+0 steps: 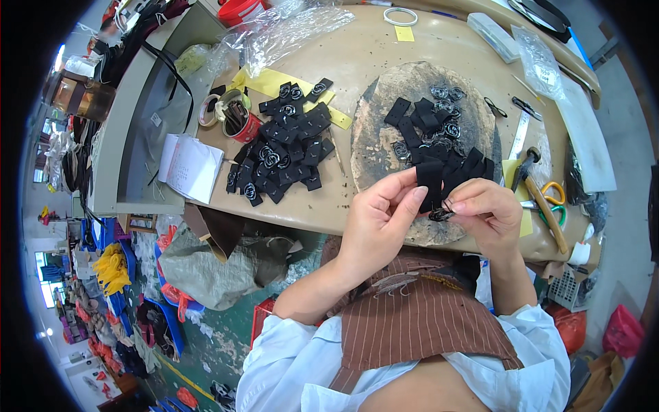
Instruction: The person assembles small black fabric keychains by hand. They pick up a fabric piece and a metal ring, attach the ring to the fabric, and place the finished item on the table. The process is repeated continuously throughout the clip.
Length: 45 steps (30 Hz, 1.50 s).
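Between thumb and fingers, my left hand pinches a black strap piece that stands upright over the near edge of a round, worn block. My right hand is closed at the strap's lower end, where a small dark metal ring shows by the fingertips. Part of that ring is hidden by the fingers. Beyond both hands, loose black strap pieces and shiny metal rings lie on the block. To the left is a heap of black strap pieces with rings on the table.
A hammer and scissors lie right of the block. Left stand a red tin of dark strips and a paper pad. Clear plastic covers the back left. A tape roll lies at the far edge.
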Motion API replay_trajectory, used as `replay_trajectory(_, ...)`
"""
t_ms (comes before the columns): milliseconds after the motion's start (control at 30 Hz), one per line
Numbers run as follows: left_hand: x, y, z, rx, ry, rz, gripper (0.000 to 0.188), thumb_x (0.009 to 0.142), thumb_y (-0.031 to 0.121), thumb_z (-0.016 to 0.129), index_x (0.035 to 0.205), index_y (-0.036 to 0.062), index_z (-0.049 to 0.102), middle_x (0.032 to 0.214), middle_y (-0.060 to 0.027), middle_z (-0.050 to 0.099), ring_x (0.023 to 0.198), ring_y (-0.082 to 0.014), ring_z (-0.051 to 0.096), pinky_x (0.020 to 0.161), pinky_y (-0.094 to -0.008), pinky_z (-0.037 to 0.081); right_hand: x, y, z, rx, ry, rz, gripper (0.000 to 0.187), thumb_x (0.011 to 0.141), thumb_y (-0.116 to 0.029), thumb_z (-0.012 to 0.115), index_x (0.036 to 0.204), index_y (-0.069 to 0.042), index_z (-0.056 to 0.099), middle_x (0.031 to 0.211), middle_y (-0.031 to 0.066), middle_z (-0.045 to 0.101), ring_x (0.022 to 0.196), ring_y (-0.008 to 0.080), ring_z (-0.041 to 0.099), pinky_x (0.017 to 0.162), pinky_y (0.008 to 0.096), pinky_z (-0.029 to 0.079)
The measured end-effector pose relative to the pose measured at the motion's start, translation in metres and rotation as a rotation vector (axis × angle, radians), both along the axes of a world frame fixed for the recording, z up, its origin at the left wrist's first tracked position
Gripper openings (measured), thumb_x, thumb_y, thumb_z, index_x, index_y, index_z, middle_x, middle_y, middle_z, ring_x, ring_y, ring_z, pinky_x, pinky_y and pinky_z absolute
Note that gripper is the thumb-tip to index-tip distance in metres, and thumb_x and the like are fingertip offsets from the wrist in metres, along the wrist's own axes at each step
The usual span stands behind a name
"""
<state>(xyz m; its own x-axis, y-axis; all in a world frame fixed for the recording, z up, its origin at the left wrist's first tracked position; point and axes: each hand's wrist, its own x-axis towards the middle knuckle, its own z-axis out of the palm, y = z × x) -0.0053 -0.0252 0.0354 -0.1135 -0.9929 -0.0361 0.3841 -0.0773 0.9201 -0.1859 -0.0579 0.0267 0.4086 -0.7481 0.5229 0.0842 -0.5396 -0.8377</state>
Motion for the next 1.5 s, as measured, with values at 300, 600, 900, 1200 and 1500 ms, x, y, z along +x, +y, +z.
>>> replay_trajectory(300, 0.002, 0.014, -0.011, -0.168, -0.390, 0.003, 0.033, 0.091, 0.003, 0.054, 0.123, -0.0037, 0.052, 0.096, -0.0064, 0.066, 0.088, -0.0068, 0.058, 0.076, -0.0216, 0.048, 0.002, -0.002, 0.008, 0.045, 0.129, -0.040, 0.018, 0.068, 0.006, 0.071, 0.083, -0.003, 0.066, 0.082, 0.0090, 0.066, 0.074, 0.0193, 0.063, 0.064, 0.0273, 0.049)
replay_trajectory(600, -0.003, 0.022, -0.017, 0.050, 0.031, -0.017, 0.032, 0.093, 0.002, 0.049, 0.124, -0.0032, 0.050, 0.112, -0.0080, 0.060, 0.094, -0.0094, 0.059, 0.080, -0.0233, 0.052, 0.007, 0.010, 0.003, 0.185, 0.102, -0.112, 0.017, 0.069, 0.006, 0.071, 0.082, -0.003, 0.065, 0.081, 0.0076, 0.062, 0.076, 0.0164, 0.060, 0.067, 0.0260, 0.047)
replay_trajectory(900, 0.008, 0.018, -0.008, -0.118, -0.319, -0.175, 0.054, 0.085, -0.003, 0.059, 0.135, -0.0004, 0.038, 0.104, -0.0083, 0.063, 0.094, -0.0123, 0.061, 0.079, -0.0247, 0.051, 0.007, 0.008, 0.006, 0.541, -0.012, 0.017, 0.027, 0.077, 0.001, 0.068, 0.102, 0.000, 0.061, 0.094, 0.0024, 0.051, 0.082, 0.0087, 0.051, 0.071, 0.0212, 0.042)
replay_trajectory(1200, 0.000, 0.009, -0.028, -0.090, -0.066, 0.168, 0.027, 0.076, -0.004, 0.070, 0.102, -0.0032, 0.062, 0.122, -0.0103, 0.050, 0.087, -0.0078, 0.059, 0.073, -0.0196, 0.051, 0.020, 0.017, -0.003, 0.654, -0.264, -0.064, 0.018, 0.082, 0.002, 0.065, 0.100, 0.002, 0.061, 0.092, 0.0034, 0.060, 0.084, 0.0063, 0.056, 0.073, 0.0192, 0.045)
replay_trajectory(1500, 0.000, 0.002, -0.028, -0.080, -0.123, 0.114, 0.017, 0.082, 0.003, 0.067, 0.098, -0.0016, 0.064, 0.104, -0.0061, 0.061, 0.080, -0.0041, 0.054, 0.066, -0.0180, 0.043, 0.022, 0.010, -0.012, 0.477, -0.166, -0.086, 0.015, 0.087, -0.006, 0.061, 0.100, 0.003, 0.060, 0.089, 0.0027, 0.056, 0.079, 0.0062, 0.052, 0.072, 0.0192, 0.042)
